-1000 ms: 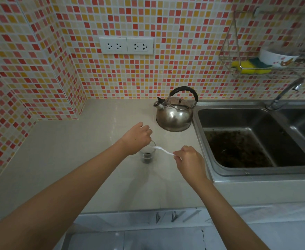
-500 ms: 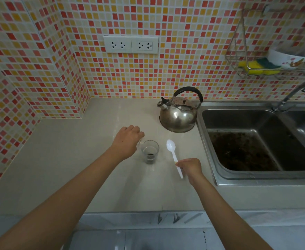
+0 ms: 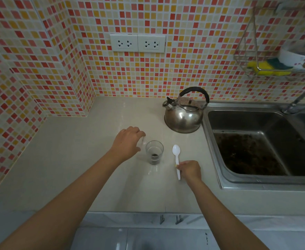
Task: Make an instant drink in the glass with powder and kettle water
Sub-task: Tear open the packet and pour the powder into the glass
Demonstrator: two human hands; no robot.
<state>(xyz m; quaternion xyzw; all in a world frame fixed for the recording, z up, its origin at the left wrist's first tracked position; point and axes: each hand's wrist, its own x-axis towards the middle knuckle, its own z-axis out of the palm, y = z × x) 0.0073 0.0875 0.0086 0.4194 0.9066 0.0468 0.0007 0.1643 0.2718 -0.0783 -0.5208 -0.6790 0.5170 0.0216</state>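
A small clear glass (image 3: 154, 152) stands on the pale counter (image 3: 76, 159) with dark powder at its bottom. My left hand (image 3: 128, 144) rests palm down just left of the glass, fingers curled around something small and pale, perhaps a packet (image 3: 143, 141). A white plastic spoon (image 3: 176, 153) lies flat on the counter right of the glass, bowl pointing away. My right hand (image 3: 190, 170) pinches the spoon's handle near its end. A steel kettle (image 3: 183, 117) with a black handle stands behind them, beside the sink.
A steel sink (image 3: 256, 152) with a dirty basin lies to the right, its tap (image 3: 299, 98) at the back. A wire rack (image 3: 267, 69) on the tiled wall holds a sponge and a bowl. Two wall sockets (image 3: 138, 43) sit above the counter.
My left hand moved from above the glass to its left side. My right hand brought the spoon down from the glass rim onto the counter to the right.
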